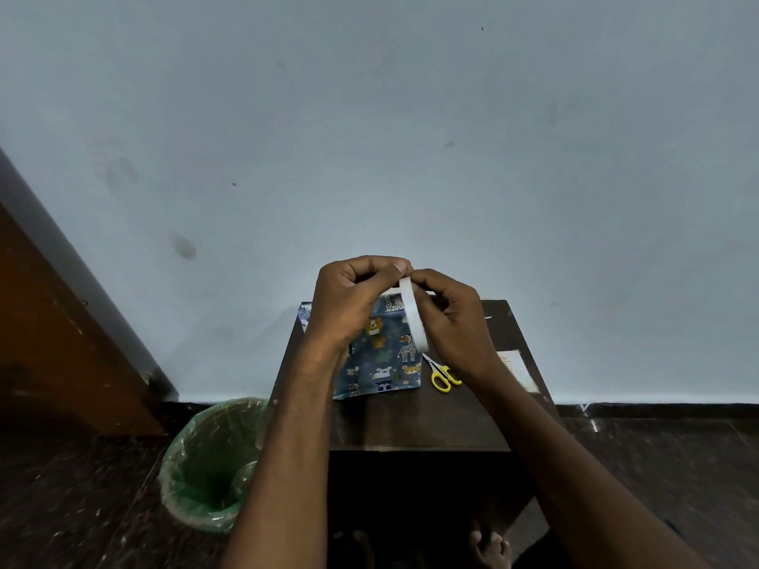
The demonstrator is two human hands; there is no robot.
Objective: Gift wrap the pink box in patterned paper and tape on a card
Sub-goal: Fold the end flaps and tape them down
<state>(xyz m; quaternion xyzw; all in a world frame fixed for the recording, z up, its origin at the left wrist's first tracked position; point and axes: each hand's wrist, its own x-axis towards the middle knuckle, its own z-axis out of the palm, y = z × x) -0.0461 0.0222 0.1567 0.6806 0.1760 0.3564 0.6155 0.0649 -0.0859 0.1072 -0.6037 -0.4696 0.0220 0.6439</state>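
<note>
- Above the far half of the small dark wooden table (419,420), both hands meet over a roll of white tape (414,314), held upright on its edge.
- The right hand (451,322) grips the roll, with fingers curled through and around its ring.
- The left hand (353,299) has its fingers curled, with the thumb and fingertips pinching at the top of the roll where the two hands touch; whether a loose tape end is between them cannot be told.
- Below the hands, the box wrapped in patterned paper (386,363) stands near the table's far left corner; the paper is blue with cartoon animals, a lion, a giraffe and a bear among them. No pink surface shows.
- Yellow-handled scissors (441,373) lie on the table just beside the box's right side, blades pointing toward the far edge.
- A pale card (519,369) lies near the table's right edge, partly hidden by the right wrist; it bears faint reddish marks too small to read.
- No brand name or legible writing shows on the tape, paper or scissors.
- On the dark floor to the left of the table stands a waste bin lined with a green plastic bag (213,462).
- A pale blue wall (369,117) rises behind the table, and a brown wooden door (53,342) leans in at the left.
</note>
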